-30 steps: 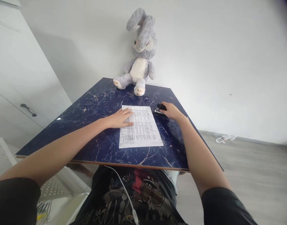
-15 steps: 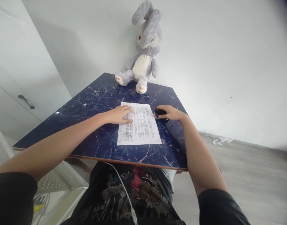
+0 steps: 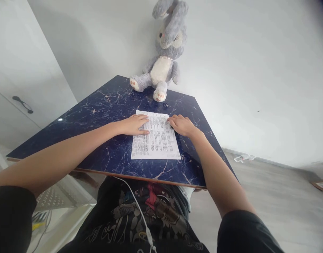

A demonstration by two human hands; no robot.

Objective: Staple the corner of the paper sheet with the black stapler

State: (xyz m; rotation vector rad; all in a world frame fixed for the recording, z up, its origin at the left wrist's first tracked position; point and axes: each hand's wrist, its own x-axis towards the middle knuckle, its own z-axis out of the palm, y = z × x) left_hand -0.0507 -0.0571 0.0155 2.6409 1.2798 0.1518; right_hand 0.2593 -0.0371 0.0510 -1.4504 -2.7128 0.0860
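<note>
A sheet of printed paper (image 3: 161,140) lies on the blue marbled table (image 3: 98,112) in front of me. My left hand (image 3: 136,125) rests palm down on the paper's left side, fingers spread over the print. At the upper right edge of the sheet, my right hand (image 3: 182,125) is bent over a small black stapler, its fingers curled down toward the paper's edge. The hand hides nearly all of the stapler; only a dark bit shows under the fingers.
A grey plush rabbit (image 3: 161,70) sits at the table's back edge against the wall. A white cabinet (image 3: 24,52) stands on the left. A white cable (image 3: 139,207) hangs down over my shirt. Clear packaging (image 3: 244,158) lies on the floor at right.
My right hand has shifted slightly left and over the top of the stapler, which showed at the paper's edge before. My left hand stays on the paper. The view has tilted slightly.
</note>
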